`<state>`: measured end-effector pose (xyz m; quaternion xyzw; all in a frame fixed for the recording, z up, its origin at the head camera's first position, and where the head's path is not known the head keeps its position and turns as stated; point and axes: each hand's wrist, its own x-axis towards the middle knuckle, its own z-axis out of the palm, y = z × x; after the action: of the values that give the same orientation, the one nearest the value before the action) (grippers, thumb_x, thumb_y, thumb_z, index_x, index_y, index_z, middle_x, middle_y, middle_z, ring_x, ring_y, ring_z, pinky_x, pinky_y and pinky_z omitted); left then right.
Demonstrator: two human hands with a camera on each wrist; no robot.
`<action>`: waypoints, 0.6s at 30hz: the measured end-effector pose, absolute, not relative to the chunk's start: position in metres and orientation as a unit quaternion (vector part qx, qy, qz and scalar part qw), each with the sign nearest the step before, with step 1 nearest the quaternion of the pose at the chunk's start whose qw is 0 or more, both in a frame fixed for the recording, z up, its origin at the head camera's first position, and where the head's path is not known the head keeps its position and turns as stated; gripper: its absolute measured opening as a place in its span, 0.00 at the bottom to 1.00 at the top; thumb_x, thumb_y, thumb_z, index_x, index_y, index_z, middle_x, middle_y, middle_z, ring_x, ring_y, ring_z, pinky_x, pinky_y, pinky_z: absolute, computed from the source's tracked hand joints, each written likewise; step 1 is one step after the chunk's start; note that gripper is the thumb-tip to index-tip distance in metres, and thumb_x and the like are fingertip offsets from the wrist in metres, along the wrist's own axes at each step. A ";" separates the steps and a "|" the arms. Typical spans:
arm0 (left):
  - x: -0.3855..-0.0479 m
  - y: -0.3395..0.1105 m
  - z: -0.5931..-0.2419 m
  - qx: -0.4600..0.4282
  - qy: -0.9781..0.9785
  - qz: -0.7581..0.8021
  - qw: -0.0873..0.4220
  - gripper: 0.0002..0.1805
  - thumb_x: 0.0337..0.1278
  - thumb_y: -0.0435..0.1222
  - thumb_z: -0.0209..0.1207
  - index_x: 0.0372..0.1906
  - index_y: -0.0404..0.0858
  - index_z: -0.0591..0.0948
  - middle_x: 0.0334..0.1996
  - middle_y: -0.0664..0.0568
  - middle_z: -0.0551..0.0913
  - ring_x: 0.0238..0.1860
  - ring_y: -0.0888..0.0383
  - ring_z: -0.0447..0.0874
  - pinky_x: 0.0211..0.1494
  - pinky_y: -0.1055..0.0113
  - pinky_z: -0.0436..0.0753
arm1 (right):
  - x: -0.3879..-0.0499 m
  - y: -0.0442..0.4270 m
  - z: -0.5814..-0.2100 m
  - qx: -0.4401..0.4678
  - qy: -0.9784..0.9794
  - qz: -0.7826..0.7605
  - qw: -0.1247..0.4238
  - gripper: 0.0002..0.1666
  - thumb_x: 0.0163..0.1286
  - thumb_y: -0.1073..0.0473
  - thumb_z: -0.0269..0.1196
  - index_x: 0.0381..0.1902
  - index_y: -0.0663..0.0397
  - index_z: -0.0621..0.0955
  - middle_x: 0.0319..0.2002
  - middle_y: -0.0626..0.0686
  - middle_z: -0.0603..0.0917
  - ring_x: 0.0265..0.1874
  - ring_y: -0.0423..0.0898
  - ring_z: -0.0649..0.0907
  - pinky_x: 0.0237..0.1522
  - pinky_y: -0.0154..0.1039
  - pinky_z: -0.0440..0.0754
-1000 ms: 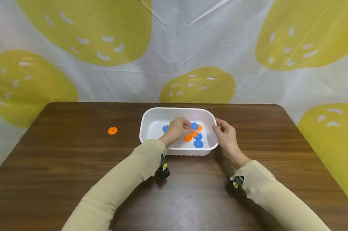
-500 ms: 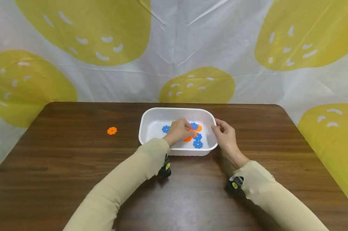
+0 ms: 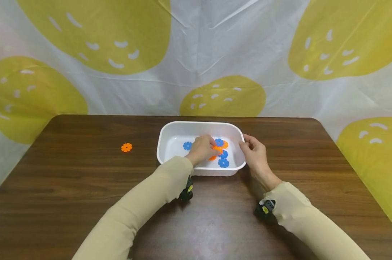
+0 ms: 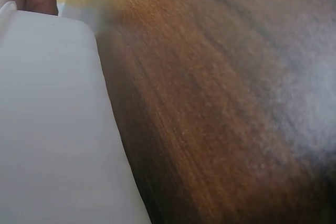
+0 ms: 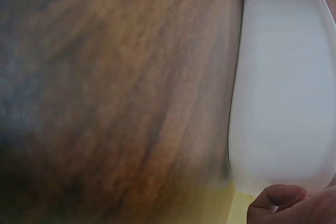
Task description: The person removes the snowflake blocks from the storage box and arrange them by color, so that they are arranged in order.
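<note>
At the near edge of view, two pale sleeves, left [image 3: 140,207] and right, slant inward over a dark wood-grain table [image 3: 212,227]. Small black camera [image 3: 185,194] under the left wrist; its twin on the right one.

Beyond them, mid-table: a white tray [image 3: 215,172], rounded corners, its long side facing the wearer. Frontmost piece inside is a notched blue disc [image 3: 223,163], flat on the tray floor near the right end. Other blue and orange discs cluster just behind, some overlapping.

Left hand [image 3: 201,148] reaches over the front wall, thumb and forefinger at an orange disc [image 3: 218,148] in the cluster; cannot tell whether they pinch it. Another blue disc [image 3: 187,146] lies left of that hand. Right hand [image 3: 257,157] grips the tray's right rim, thumb toward the inside, fingers outside.

Well left of the tray, directly on the wood: a lone orange disc [image 3: 126,147].

Farthest off, behind the table's back edge, a white hanging cloth [image 3: 196,43] with large yellow shapes and small pale marks; creased.
</note>
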<state>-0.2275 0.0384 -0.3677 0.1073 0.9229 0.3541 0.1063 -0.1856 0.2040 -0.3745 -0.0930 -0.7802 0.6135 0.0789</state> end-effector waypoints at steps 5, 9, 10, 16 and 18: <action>-0.228 0.040 -0.369 0.113 0.929 0.336 0.102 0.16 0.47 0.38 0.69 0.40 0.34 0.83 0.37 0.47 0.81 0.38 0.55 0.74 0.43 0.66 0.73 | -0.185 0.204 -0.373 -0.093 -0.780 0.614 0.076 0.22 0.69 0.64 0.53 0.59 0.69 0.72 0.36 0.60 0.75 0.31 0.41 0.77 0.30 0.27 0.79; -0.227 0.040 -0.368 0.114 0.930 0.333 0.105 0.16 0.47 0.39 0.69 0.40 0.33 0.82 0.37 0.47 0.81 0.39 0.54 0.74 0.45 0.65 0.74 | -0.186 0.204 -0.374 -0.092 -0.779 0.615 0.076 0.23 0.69 0.64 0.53 0.59 0.69 0.72 0.36 0.59 0.75 0.30 0.40 0.77 0.30 0.26 0.79; -0.227 0.040 -0.368 0.115 0.930 0.333 0.105 0.16 0.48 0.39 0.69 0.40 0.33 0.82 0.38 0.47 0.81 0.39 0.53 0.74 0.46 0.65 0.74 | -0.186 0.204 -0.374 -0.092 -0.780 0.615 0.076 0.23 0.69 0.64 0.53 0.59 0.69 0.72 0.35 0.59 0.75 0.30 0.40 0.77 0.30 0.26 0.79; -0.226 0.040 -0.368 0.122 0.930 0.332 0.104 0.16 0.47 0.38 0.69 0.40 0.33 0.82 0.39 0.47 0.81 0.41 0.53 0.75 0.49 0.64 0.74 | -0.187 0.205 -0.376 -0.096 -0.782 0.612 0.074 0.22 0.69 0.64 0.53 0.59 0.69 0.72 0.35 0.57 0.75 0.32 0.42 0.76 0.30 0.26 0.79; -0.228 0.040 -0.368 0.126 0.928 0.336 0.103 0.16 0.46 0.37 0.70 0.39 0.33 0.82 0.39 0.47 0.82 0.42 0.52 0.76 0.49 0.64 0.74 | -0.187 0.205 -0.376 -0.098 -0.782 0.611 0.073 0.22 0.69 0.64 0.53 0.59 0.68 0.72 0.35 0.57 0.75 0.33 0.43 0.76 0.31 0.26 0.79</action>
<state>-0.2277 0.0401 -0.3682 0.1255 0.9277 0.3362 0.1031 -0.1875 0.2053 -0.3758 -0.0978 -0.7819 0.6113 0.0731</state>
